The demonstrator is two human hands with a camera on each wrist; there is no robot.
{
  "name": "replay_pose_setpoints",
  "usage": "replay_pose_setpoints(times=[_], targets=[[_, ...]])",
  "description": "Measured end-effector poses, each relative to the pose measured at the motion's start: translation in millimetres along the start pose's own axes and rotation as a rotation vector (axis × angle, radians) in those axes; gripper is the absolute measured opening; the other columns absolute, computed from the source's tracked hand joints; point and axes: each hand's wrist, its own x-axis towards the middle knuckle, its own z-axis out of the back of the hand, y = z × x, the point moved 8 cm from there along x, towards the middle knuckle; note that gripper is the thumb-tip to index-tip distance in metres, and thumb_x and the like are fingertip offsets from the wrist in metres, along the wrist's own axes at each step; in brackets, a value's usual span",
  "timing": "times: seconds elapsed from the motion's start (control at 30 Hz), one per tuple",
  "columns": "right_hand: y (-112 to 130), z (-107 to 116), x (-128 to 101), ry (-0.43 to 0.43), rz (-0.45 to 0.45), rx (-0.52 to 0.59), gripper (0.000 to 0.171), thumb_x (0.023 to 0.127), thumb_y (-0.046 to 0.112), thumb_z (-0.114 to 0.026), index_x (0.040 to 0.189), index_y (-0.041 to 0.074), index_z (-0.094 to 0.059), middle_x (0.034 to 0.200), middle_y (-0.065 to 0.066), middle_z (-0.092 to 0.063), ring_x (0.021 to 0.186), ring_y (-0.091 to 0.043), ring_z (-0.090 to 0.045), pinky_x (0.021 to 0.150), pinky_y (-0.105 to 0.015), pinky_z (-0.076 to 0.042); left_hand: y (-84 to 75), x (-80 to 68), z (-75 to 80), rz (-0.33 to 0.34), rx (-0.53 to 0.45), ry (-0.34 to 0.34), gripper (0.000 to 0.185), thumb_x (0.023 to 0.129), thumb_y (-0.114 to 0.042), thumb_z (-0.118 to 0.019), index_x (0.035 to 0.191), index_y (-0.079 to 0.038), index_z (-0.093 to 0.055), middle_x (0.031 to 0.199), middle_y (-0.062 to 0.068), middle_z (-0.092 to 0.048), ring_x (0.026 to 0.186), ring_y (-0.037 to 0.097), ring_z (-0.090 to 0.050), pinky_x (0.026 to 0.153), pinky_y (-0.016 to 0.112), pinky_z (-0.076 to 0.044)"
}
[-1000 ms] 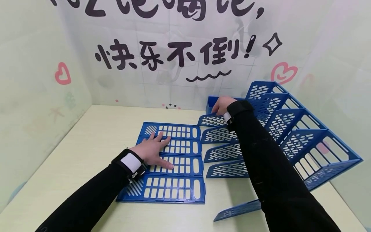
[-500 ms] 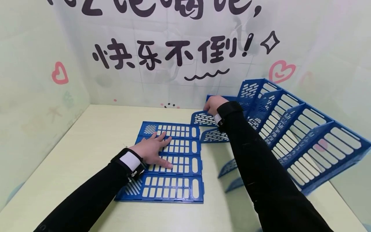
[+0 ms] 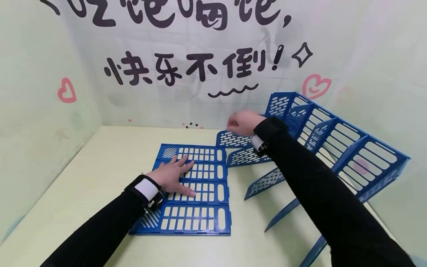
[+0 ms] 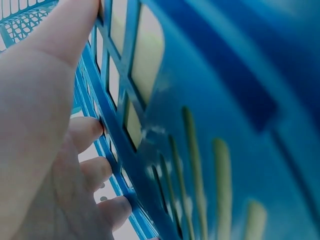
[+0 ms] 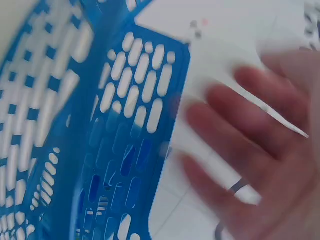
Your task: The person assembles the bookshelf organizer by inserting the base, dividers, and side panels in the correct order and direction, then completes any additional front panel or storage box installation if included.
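Observation:
A blue slotted plastic file rack spreads over the table. My left hand (image 3: 171,178) rests with fingers spread on its flat grid panel (image 3: 200,204); in the left wrist view the fingertips lie along the panel's (image 4: 250,165) openings. To the right, the hinged back section (image 3: 365,135) stands up at a slant, with several perforated dividers (image 3: 263,182) fanning out toward the flat panel. My right hand (image 3: 245,123) hovers over the rearmost divider (image 3: 220,140), holding nothing. Blurred and loosely bent, its fingers (image 5: 225,115) are apart from the divider (image 5: 175,70) in the right wrist view.
Behind the pale wooden table (image 3: 110,155) hangs a white backdrop (image 3: 133,104) with black lettering. The right side wall (image 3: 400,111) is near the slanted back section. The frontmost divider (image 3: 317,248) reaches toward the table's front, partly under the right sleeve (image 3: 313,178).
My right hand has let go of the rearmost divider and lifted slightly. The dividers and back section have swung, and the rear divider has shifted left toward the flat panel. The left hand stays put.

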Motion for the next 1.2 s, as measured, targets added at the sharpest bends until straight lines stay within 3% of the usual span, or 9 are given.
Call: replay_pose_setpoints(times=[0.13, 0.2, 0.27, 0.33, 0.47, 0.53, 0.7, 1.0, 1.2], targets=[[9, -35, -12, 0.254, -0.019, -0.095, 0.04, 0.106, 0.044, -0.073, 0.136, 0.016, -0.075, 0.136, -0.006, -0.075, 0.121, -0.025, -0.068, 0.11, -0.046, -0.056, 5.8, -1.4, -0.8, 0.014, -0.007, -0.001, 0.12, 0.083, -0.075, -0.084, 0.175, -0.019, -0.03, 0.185, 0.017, -0.012, 0.169, 0.055, -0.005, 0.127, 0.085, -0.015], [11, -48, -16, 0.291, -0.008, -0.152, 0.036, 0.106, 0.036, -0.076, 0.136, 0.017, -0.077, 0.14, -0.005, -0.074, 0.125, -0.024, -0.068, 0.113, -0.045, -0.056, 7.5, -1.2, -3.6, 0.02, -0.019, 0.006, 0.12, 0.084, -0.075, -0.084, 0.175, -0.019, -0.03, 0.185, 0.017, -0.012, 0.169, 0.054, -0.005, 0.127, 0.084, -0.014], [14, -55, -17, 0.272, 0.024, -0.176, 0.028, 0.106, 0.02, -0.076, 0.133, 0.015, -0.079, 0.137, -0.006, -0.076, 0.122, -0.023, -0.07, 0.113, -0.044, -0.057, 8.1, -0.8, -7.0, 0.023, -0.025, 0.011, 0.119, 0.084, -0.074, -0.084, 0.175, -0.019, -0.031, 0.185, 0.017, -0.013, 0.169, 0.054, -0.005, 0.127, 0.084, -0.014], [18, -58, -18, 0.241, 0.072, -0.191, 0.019, 0.106, 0.008, -0.073, 0.121, 0.011, -0.082, 0.123, -0.007, -0.077, 0.107, -0.022, -0.068, 0.104, -0.039, -0.059, 7.9, -0.6, -10.5, 0.022, -0.026, 0.018, 0.119, 0.083, -0.074, -0.085, 0.175, -0.02, -0.031, 0.185, 0.017, -0.013, 0.169, 0.054, -0.006, 0.127, 0.085, -0.014], [19, -58, -19, 0.213, 0.098, -0.204, 0.019, 0.104, -0.002, -0.068, 0.105, 0.009, -0.083, 0.104, -0.005, -0.07, 0.09, -0.021, -0.057, 0.089, -0.035, -0.053, 5.1, 0.4, -13.9, 0.014, -0.024, 0.024, 0.119, 0.083, -0.075, -0.085, 0.175, -0.02, -0.032, 0.185, 0.016, -0.014, 0.169, 0.054, -0.006, 0.127, 0.084, -0.015], [20, -55, -19, 0.206, 0.084, -0.223, 0.023, 0.104, -0.004, -0.066, 0.108, 0.01, -0.084, 0.106, -0.005, -0.072, 0.092, -0.022, -0.058, 0.091, -0.035, -0.055, 3.1, 0.6, -12.0, 0.01, -0.022, 0.02, 0.12, 0.083, -0.075, -0.085, 0.175, -0.021, -0.031, 0.186, 0.016, -0.013, 0.169, 0.054, -0.006, 0.127, 0.084, -0.015], [27, -45, -21, 0.179, 0.021, -0.288, 0.029, 0.106, -0.001, -0.068, 0.129, 0.01, -0.081, 0.132, -0.009, -0.079, 0.117, -0.025, -0.073, 0.109, -0.04, -0.06, -1.1, 0.7, -2.1, 0.004, -0.013, 0.002, 0.12, 0.083, -0.073, -0.085, 0.175, -0.021, -0.03, 0.186, 0.016, -0.012, 0.169, 0.054, -0.005, 0.127, 0.085, -0.015], [30, -39, -20, 0.151, -0.044, -0.279, 0.039, 0.107, 0.0, -0.068, 0.143, 0.012, -0.074, 0.146, -0.01, -0.073, 0.131, -0.027, -0.069, 0.118, -0.043, -0.055, -4.7, -3.0, 5.5, 0.0, -0.005, 0.003, 0.119, 0.084, -0.073, -0.084, 0.175, -0.02, -0.029, 0.186, 0.016, -0.012, 0.169, 0.054, -0.004, 0.127, 0.085, -0.014], [26, -42, -16, 0.114, -0.053, -0.206, 0.041, 0.105, -0.002, -0.07, 0.143, 0.012, -0.074, 0.143, -0.011, -0.074, 0.124, -0.028, -0.071, 0.115, -0.044, -0.057, -3.2, -2.2, 3.6, 0.013, -0.004, 0.014, 0.119, 0.084, -0.074, -0.084, 0.175, -0.021, -0.029, 0.186, 0.015, -0.011, 0.17, 0.053, -0.003, 0.128, 0.084, -0.012]])
